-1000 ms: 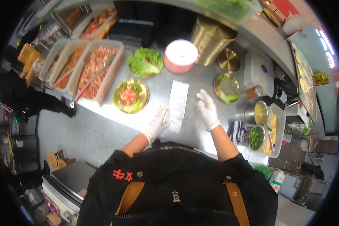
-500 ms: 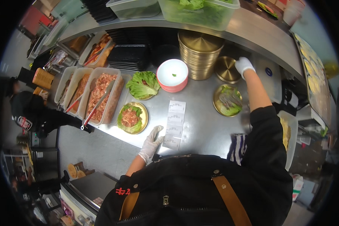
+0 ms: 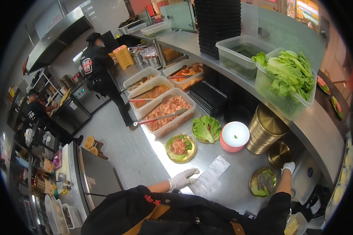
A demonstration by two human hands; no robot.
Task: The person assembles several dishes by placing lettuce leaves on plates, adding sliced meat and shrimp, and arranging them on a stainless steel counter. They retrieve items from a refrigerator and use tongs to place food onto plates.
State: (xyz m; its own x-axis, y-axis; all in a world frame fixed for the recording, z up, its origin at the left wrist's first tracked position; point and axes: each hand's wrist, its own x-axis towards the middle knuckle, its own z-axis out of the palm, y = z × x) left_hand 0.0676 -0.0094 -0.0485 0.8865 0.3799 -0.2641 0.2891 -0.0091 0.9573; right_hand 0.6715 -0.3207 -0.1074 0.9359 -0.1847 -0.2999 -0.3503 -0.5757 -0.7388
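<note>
The steel desk [image 3: 227, 188] carries everything. Far beyond the left grip [image 3: 183, 179], long clear tubs of raw meat [image 3: 169, 111] hold red-handled tongs; a clear bin of lettuce [image 3: 288, 82] sits on the shelf above the right grip [image 3: 288, 167]. A stack of gold plates [image 3: 264, 129] stands just above that right grip, beside a pink stack of plates [image 3: 233, 136]. The left grip lies open, flat on the desk, touching a paper slip [image 3: 211, 174]. The right grip's state cannot be told; it rests at the rim of a gold plate of greens [image 3: 262, 183]. Another gold plate with lettuce and meat [image 3: 179, 148] sits above the left grip.
</note>
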